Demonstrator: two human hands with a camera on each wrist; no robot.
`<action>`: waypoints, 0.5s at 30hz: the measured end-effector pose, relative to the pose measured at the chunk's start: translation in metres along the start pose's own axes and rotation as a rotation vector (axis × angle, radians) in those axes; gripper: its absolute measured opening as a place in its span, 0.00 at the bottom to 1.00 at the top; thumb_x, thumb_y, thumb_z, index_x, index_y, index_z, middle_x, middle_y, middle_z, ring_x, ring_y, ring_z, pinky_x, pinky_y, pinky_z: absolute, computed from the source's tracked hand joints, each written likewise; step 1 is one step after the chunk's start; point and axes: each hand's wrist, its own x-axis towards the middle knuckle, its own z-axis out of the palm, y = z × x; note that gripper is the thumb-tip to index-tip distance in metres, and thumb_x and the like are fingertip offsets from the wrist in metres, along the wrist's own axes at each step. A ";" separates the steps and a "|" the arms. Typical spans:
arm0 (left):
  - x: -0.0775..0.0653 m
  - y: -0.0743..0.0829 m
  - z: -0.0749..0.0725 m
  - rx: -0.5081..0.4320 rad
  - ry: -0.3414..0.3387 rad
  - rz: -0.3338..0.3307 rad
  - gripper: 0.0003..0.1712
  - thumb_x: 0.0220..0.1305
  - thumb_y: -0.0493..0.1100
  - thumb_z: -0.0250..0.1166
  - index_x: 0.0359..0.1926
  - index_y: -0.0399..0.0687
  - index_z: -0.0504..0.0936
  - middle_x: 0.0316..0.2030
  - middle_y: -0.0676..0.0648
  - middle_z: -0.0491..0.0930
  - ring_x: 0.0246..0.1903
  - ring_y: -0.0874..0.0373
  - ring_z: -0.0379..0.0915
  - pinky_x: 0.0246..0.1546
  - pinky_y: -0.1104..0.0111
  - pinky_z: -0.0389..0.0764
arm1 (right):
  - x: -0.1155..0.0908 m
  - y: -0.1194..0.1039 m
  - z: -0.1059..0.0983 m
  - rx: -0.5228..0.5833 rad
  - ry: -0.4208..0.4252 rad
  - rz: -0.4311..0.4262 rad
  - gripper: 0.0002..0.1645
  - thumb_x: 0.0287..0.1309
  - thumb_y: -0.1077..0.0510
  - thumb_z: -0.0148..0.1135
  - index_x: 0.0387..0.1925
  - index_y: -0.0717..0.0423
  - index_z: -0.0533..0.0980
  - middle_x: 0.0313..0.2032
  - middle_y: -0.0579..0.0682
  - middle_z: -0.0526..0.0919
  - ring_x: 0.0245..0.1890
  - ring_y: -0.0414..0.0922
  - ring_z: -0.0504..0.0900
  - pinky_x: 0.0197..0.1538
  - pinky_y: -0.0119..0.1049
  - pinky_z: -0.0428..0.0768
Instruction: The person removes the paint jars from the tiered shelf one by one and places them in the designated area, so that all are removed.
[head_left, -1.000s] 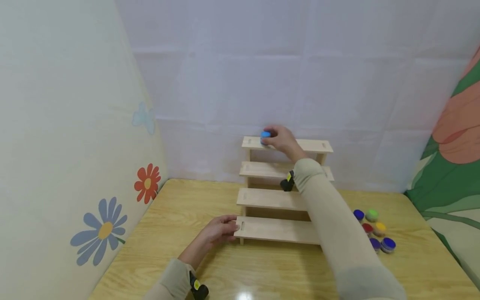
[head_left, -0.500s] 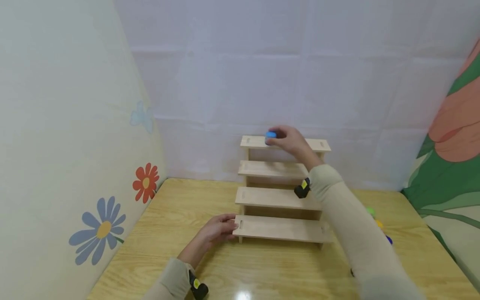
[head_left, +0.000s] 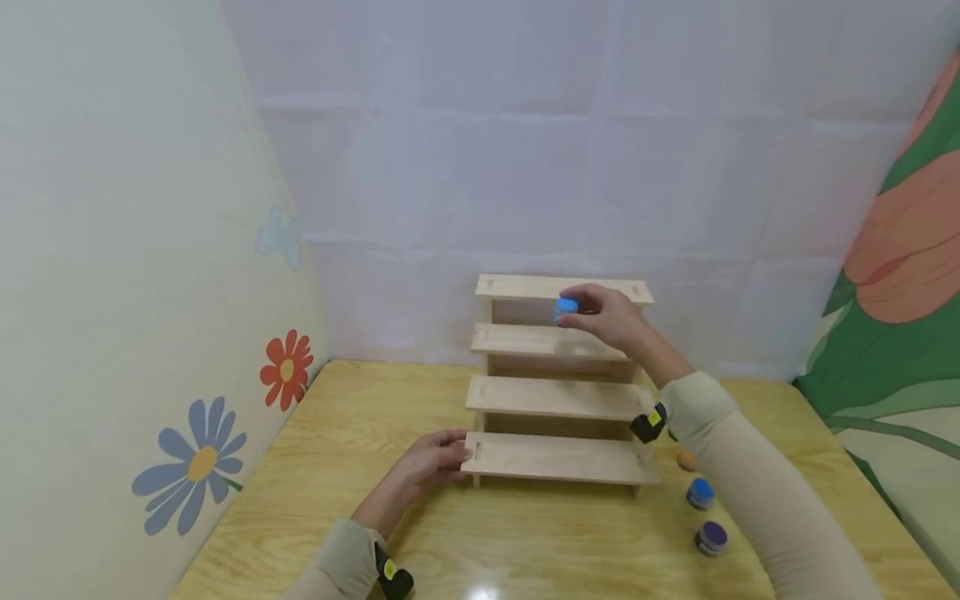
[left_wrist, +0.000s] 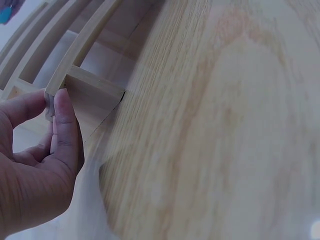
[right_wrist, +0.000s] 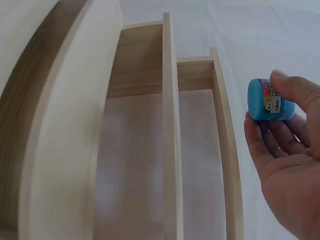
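blue jar held off the stepped shelf

the wooden table (head_left: 525, 542) runs under both my arms. on it, straight ahead of me, stands the four-step wooden shelf (head_left: 558, 396), backed against the white cloth wall. my left hand (head_left: 431, 460) rests at the left end of the lowest step, thumb and fingertips closed on the corner of that board; the left wrist view shows them pinching its edge. my right hand (head_left: 611, 317) is raised in front of the shelf, between the top step and the second one. its fingers curl round a small blue jar (head_left: 566, 307), pinched at my fingertips to the left of my palm and touching no step. below my right forearm, on the table to the right of the shelf, sit three little jars: an orange jar (head_left: 686, 460), a blue-lidded jar (head_left: 701, 492) and a purple jar (head_left: 711, 537).
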 end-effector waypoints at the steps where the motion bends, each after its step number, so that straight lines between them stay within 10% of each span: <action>1: 0.000 0.000 0.000 0.000 -0.004 0.000 0.35 0.67 0.33 0.63 0.71 0.23 0.61 0.48 0.42 0.79 0.37 0.59 0.80 0.36 0.69 0.83 | -0.004 0.002 -0.001 -0.002 -0.001 -0.004 0.32 0.64 0.49 0.70 0.65 0.56 0.74 0.57 0.57 0.80 0.58 0.53 0.79 0.60 0.50 0.78; 15: 0.001 0.000 -0.004 0.004 0.015 0.005 0.35 0.67 0.34 0.64 0.71 0.26 0.63 0.52 0.38 0.78 0.37 0.58 0.81 0.36 0.68 0.83 | -0.058 0.028 -0.016 0.013 0.026 -0.040 0.31 0.64 0.52 0.69 0.64 0.61 0.74 0.56 0.60 0.78 0.58 0.57 0.79 0.55 0.43 0.82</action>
